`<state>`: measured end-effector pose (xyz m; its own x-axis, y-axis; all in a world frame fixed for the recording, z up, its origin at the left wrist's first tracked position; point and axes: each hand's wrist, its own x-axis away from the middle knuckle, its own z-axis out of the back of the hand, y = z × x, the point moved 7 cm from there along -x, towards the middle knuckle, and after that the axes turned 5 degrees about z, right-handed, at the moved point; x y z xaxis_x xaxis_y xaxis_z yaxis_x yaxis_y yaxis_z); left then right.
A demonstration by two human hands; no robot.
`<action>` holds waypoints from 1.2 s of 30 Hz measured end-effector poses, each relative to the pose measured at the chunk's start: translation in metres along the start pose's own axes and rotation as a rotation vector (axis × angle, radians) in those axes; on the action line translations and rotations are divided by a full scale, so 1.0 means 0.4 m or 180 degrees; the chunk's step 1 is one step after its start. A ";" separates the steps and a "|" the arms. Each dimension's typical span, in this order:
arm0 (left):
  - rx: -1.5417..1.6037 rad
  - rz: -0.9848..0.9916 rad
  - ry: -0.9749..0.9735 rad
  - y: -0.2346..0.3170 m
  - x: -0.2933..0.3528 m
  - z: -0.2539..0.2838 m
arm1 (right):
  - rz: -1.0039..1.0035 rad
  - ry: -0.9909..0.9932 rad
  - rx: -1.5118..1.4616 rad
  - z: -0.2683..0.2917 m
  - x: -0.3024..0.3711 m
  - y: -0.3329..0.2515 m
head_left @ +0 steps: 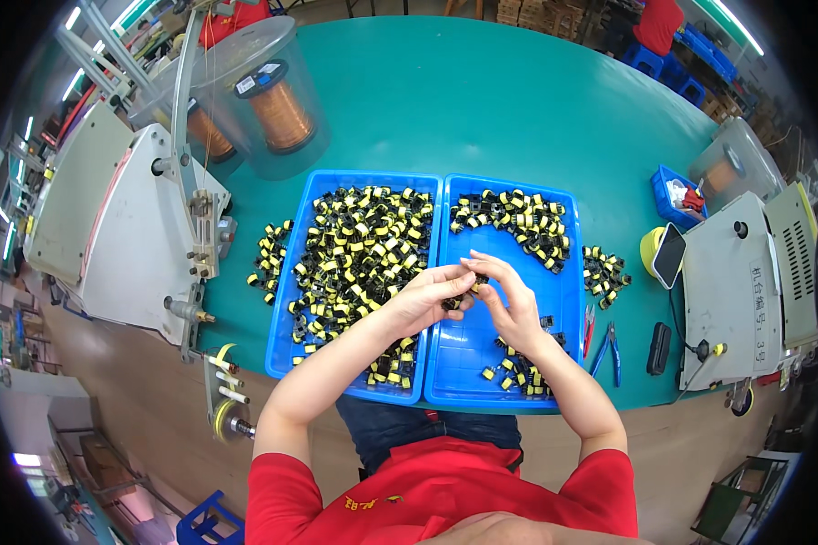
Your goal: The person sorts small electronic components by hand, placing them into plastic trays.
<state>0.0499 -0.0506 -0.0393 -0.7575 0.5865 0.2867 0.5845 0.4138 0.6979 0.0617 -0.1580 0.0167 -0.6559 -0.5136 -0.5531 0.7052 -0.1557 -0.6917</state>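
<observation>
My two hands meet over the blue tray on the right. My left hand [432,296] is closed around small black-and-yellow coil bobbins [452,303], partly hidden by its fingers. My right hand [511,307] has its thumb and fingers curled in at the same spot, pinching a bobbin; how many lie between the hands cannot be made out. Under my left forearm the left blue tray [286,283] is heaped with the same bobbins. Within the right blue tray [468,375], one pile [527,222] sits at the far side and a smaller one [523,374] at the near right.
Loose bobbins lie on the green table [518,100] beside both trays. Red-handled pliers [590,329], blue-handled pliers [609,352] and a black case [659,349] lie at right. Grey machines [123,236] [736,291] flank me. Copper wire spools [284,109] stand far left.
</observation>
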 end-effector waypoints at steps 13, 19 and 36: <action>-0.0022 -0.0067 0.0395 0.015 0.008 0.013 | 0.0146 0.0401 0.0216 0.010 0.002 -0.009; -0.0094 -0.0078 0.0166 0.016 0.007 0.013 | 0.0029 0.0447 0.0236 0.012 0.004 -0.007; -0.1533 -0.0337 0.0615 0.203 0.107 0.075 | -0.0329 0.0292 0.0077 0.003 0.000 0.010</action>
<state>0.0736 0.0289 0.0097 -0.8715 0.4011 0.2822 0.3365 0.0703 0.9391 0.0648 -0.1597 0.0146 -0.7465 -0.4147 -0.5203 0.6381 -0.2248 -0.7364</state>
